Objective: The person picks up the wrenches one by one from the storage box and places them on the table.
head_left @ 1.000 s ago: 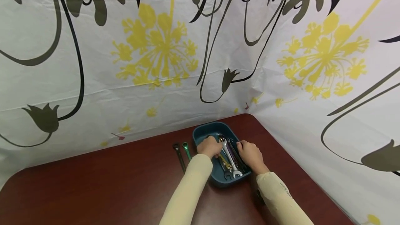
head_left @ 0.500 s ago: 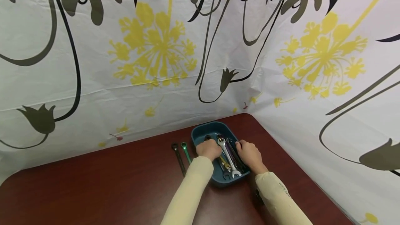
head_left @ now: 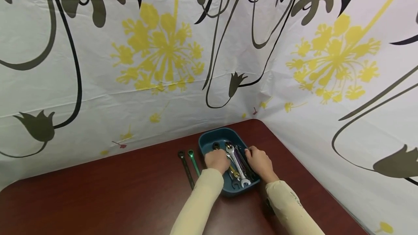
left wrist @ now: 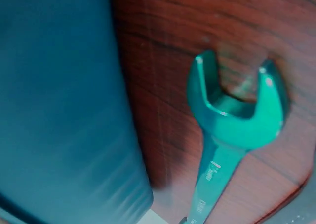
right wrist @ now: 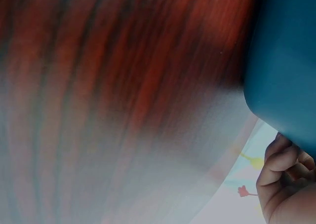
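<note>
Both hands in the blue tray (head_left: 209, 137) at the worktop's (head_left: 98, 198) far corner.
I see wrenches (head_left: 237, 162) lying lengthwise toward me, between left hand (head_left: 216, 161) and right hand (head_left: 259, 163); left sits nearer, fingers curled into the pile; either grip cannot be told.

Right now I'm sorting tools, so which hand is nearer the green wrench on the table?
Left. The left hand is in the blue tray, beside the green wrench; the right hand is at the tray's far side.
</note>
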Action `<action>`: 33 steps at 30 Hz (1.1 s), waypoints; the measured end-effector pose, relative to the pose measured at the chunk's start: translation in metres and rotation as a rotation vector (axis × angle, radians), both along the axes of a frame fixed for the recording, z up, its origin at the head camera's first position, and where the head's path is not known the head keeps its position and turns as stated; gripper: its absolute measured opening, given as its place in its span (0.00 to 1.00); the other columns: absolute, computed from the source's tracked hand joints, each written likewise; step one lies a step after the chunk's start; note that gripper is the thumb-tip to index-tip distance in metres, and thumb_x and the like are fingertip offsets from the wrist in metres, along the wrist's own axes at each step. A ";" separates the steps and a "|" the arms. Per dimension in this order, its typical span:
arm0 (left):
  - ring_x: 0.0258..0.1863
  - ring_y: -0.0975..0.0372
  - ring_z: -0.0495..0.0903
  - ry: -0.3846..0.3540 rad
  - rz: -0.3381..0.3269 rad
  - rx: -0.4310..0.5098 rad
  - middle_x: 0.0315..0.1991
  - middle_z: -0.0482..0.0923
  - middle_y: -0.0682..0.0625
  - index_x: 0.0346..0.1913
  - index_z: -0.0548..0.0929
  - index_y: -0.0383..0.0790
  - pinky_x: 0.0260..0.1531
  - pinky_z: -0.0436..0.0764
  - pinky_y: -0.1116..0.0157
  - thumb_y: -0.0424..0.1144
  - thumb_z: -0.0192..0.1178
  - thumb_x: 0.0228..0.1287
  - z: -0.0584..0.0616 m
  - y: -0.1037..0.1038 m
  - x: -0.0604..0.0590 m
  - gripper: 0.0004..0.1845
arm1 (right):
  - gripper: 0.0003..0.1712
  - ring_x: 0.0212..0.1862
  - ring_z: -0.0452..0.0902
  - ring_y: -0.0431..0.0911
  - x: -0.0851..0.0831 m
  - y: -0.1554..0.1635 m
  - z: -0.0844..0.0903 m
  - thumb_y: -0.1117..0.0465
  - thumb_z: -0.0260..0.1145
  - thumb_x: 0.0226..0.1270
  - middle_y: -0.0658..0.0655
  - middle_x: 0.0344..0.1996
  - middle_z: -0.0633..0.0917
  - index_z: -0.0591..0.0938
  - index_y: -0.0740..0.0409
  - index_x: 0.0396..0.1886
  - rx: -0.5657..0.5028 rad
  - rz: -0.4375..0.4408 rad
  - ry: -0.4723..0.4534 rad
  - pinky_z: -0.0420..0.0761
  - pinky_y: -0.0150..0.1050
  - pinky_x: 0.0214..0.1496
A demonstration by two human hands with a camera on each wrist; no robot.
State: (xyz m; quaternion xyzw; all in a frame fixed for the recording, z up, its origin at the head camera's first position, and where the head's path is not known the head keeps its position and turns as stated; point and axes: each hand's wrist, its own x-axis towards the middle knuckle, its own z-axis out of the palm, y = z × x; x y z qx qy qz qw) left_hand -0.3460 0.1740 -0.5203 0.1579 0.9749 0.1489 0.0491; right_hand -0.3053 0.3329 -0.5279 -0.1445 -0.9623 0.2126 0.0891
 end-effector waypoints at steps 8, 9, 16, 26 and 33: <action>0.13 0.61 0.68 0.033 -0.030 -0.043 0.11 0.70 0.53 0.12 0.75 0.46 0.15 0.66 0.65 0.47 0.60 0.63 -0.005 -0.002 0.003 0.22 | 0.22 0.37 0.83 0.53 0.001 0.000 -0.003 0.51 0.53 0.73 0.64 0.42 0.86 0.79 0.64 0.54 -0.004 -0.003 0.003 0.81 0.52 0.39; 0.13 0.61 0.68 0.029 -0.030 -0.043 0.11 0.70 0.53 0.12 0.74 0.46 0.15 0.66 0.65 0.47 0.60 0.63 -0.005 -0.002 0.003 0.22 | 0.22 0.37 0.83 0.53 0.001 0.000 -0.003 0.51 0.53 0.73 0.64 0.42 0.86 0.79 0.64 0.53 -0.003 -0.003 0.003 0.81 0.52 0.39; 0.14 0.61 0.69 0.003 0.002 -0.033 0.12 0.71 0.52 0.14 0.77 0.45 0.18 0.68 0.64 0.45 0.62 0.61 -0.002 -0.002 0.004 0.19 | 0.22 0.38 0.83 0.53 0.002 -0.002 -0.004 0.51 0.53 0.73 0.63 0.43 0.86 0.79 0.63 0.54 -0.021 -0.017 -0.006 0.80 0.52 0.40; 0.13 0.61 0.66 -0.024 -0.003 -0.041 0.11 0.67 0.53 0.10 0.72 0.47 0.17 0.65 0.64 0.46 0.63 0.60 -0.001 -0.003 0.005 0.23 | 0.22 0.35 0.82 0.51 0.002 -0.003 -0.003 0.51 0.54 0.73 0.63 0.42 0.86 0.78 0.63 0.54 -0.016 -0.020 -0.004 0.80 0.51 0.37; 0.15 0.62 0.68 -0.038 -0.023 -0.055 0.12 0.70 0.53 0.12 0.75 0.47 0.18 0.68 0.64 0.48 0.64 0.59 0.000 -0.002 0.002 0.21 | 0.22 0.34 0.82 0.50 0.000 -0.001 0.000 0.51 0.54 0.73 0.63 0.40 0.86 0.79 0.64 0.53 0.005 -0.004 0.002 0.80 0.49 0.36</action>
